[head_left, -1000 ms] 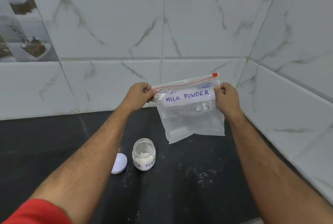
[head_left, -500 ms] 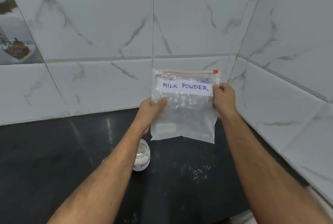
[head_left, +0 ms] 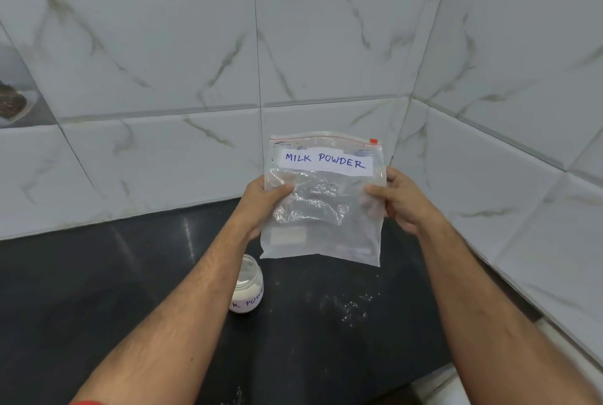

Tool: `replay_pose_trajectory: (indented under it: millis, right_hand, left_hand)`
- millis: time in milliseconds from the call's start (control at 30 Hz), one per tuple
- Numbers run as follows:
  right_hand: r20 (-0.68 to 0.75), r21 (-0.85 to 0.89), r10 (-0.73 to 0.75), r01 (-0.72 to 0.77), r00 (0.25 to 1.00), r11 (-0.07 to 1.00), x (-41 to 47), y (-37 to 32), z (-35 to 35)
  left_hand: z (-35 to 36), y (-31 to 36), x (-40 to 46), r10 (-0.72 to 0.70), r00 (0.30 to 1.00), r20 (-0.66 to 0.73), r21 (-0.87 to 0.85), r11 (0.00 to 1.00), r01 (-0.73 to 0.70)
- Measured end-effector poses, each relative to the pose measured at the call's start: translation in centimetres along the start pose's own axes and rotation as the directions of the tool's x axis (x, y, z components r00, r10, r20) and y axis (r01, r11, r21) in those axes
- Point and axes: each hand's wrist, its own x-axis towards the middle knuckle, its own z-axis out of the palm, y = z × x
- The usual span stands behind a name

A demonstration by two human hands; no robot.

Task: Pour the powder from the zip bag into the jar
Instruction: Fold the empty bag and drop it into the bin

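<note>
Both hands (head_left: 264,200) grip zip bag (head_left: 321,209); L forearm (head_left: 182,300) partly hides jar (head_left: 249,289).

I have both forearms extended forward and raised. My left hand (head_left: 261,200) pinches the zip bag (head_left: 321,209) at its left edge, thumb on the near face. My right hand (head_left: 399,200) grips the right edge at the same height, its fingers (head_left: 375,191) curled inward.

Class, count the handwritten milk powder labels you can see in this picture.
2: one on the zip bag, held in both hands; one on the jar on the counter, partly hidden by the left forearm.
</note>
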Motion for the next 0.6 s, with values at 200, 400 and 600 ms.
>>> replay_pose_trajectory:
  millis: [200, 400, 600]
  right_hand:
    - [0.131, -0.101, 0.010, 0.003, 0.991, 0.995, -0.9, -0.5, -1.2]
    - [-0.075, -0.129, -0.062, 0.052, 0.995, 0.990, -1.7, -0.8, -2.9]
    - [-0.154, -0.030, -0.035, 0.030, 0.987, 0.999, -3.4, -0.8, -4.1]
  left_hand:
    - [1.2, -0.3, 0.5, -0.050, 0.998, 0.048, 0.080, 0.996, 0.046]
    - [3.0, -0.7, 0.6, -0.076, 0.997, 0.022, 0.062, 0.995, 0.075]
    - [4.5, -0.8, 0.1, -0.124, 0.987, 0.106, 0.005, 0.992, 0.124]
